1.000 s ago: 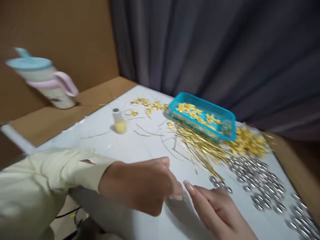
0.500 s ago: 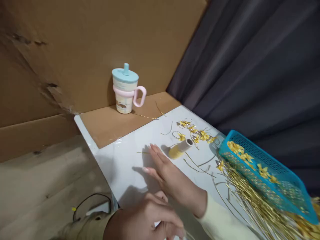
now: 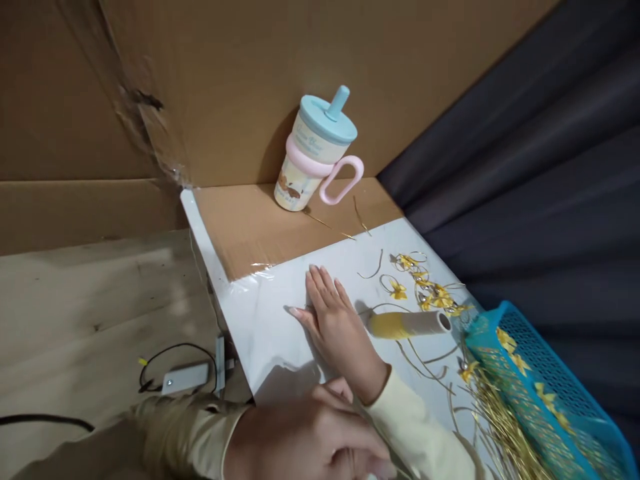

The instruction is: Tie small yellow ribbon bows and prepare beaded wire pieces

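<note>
My right hand [image 3: 340, 327] lies flat on the white tabletop [image 3: 265, 320], fingers stretched out and thumb apart. Close beside it on the right is a pale hollow tube [image 3: 420, 323] with a yellow lower part. In the foreground my left hand [image 3: 315, 433] is closed, its fingers curled; whatever they may hold is hidden. Beyond the tube lie several yellow flowers [image 3: 435, 297] with thin wire rings. Loose gold wires [image 3: 425, 367] are scattered near the tube, and a thick bundle of gold wire stems [image 3: 505, 420] lies at the lower right.
A blue plastic basket [image 3: 560, 380] with yellow flowers stands along the right side. A lidded cup [image 3: 305, 160] with a pink handle stands on a cardboard strip [image 3: 250, 227] at the back. Cardboard walls the back; a dark curtain [image 3: 530, 167] hangs at right.
My right hand has come down flat on the tabletop, covering the spot where a short gold wire lay. My left hand remains curled in the foreground. The view has shifted and tilted.
</note>
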Demonstrator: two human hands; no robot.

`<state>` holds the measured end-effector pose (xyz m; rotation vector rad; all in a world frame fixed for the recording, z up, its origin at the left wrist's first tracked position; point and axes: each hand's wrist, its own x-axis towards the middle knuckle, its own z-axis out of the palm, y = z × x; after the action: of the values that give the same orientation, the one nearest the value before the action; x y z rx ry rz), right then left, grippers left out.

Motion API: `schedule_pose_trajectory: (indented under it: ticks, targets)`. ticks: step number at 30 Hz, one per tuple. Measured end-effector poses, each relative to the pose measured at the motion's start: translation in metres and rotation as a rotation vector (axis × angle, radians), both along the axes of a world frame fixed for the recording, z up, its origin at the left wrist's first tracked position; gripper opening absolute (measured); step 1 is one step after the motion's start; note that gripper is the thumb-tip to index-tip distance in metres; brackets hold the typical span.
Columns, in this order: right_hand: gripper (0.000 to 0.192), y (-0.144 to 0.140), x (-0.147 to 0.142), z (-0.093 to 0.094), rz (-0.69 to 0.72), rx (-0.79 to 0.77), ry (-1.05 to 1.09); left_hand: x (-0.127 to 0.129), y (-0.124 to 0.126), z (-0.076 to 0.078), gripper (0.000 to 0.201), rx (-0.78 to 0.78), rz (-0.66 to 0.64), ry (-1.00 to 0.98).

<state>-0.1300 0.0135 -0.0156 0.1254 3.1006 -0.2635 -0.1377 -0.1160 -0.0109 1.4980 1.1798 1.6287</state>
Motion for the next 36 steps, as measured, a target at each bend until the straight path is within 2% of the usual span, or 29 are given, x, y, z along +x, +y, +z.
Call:
schedule_pose_trajectory:
  ticks: [3,6,8,10,13,16,21,25,28,32,36]
  targets:
    - [0.05,0.009,0.024,0.025,-0.04,-0.234,-0.002,-0.002,-0.004,0.007,0.03,-0.198,-0.053,-0.193]
    - [0.043,0.016,0.066,0.065,-0.281,-0.555,0.053,-0.003,-0.006,0.012,0.033,-0.426,-0.202,-0.362]
    - [0.043,0.012,0.099,0.091,-0.34,-0.686,0.097,-0.001,-0.004,0.014,0.033,-0.521,-0.294,-0.409]
    - [0.039,0.001,0.13,0.106,-0.314,-0.704,0.073,0.003,-0.001,0.018,0.032,-0.551,-0.351,-0.414]
    - [0.027,-0.02,0.163,0.111,-0.318,-0.615,0.12,0.014,0.004,0.026,0.032,-0.53,-0.39,-0.371]
    - [0.015,-0.035,0.182,0.107,-0.29,-0.548,0.262,0.025,0.004,0.036,0.033,-0.542,-0.418,-0.283]
    - [0.019,-0.045,0.203,0.112,-0.259,-0.497,0.374,0.04,-0.001,0.057,0.03,-0.62,-0.383,-0.091]
    - [0.019,-0.049,0.221,0.115,-0.218,-0.347,0.433,0.048,0.0,0.076,0.029,-0.541,-0.353,0.11]
    - [0.019,-0.05,0.234,0.116,-0.228,-0.263,0.43,0.054,0.004,0.087,0.028,-0.37,-0.341,0.297]
    - [0.02,-0.051,0.25,0.118,-0.3,-0.275,0.441,0.062,0.011,0.1,0.027,-0.071,-0.279,0.624]
    - [0.024,-0.05,0.264,0.118,-0.374,-0.327,0.521,0.072,0.017,0.114,0.03,0.098,-0.231,0.899]
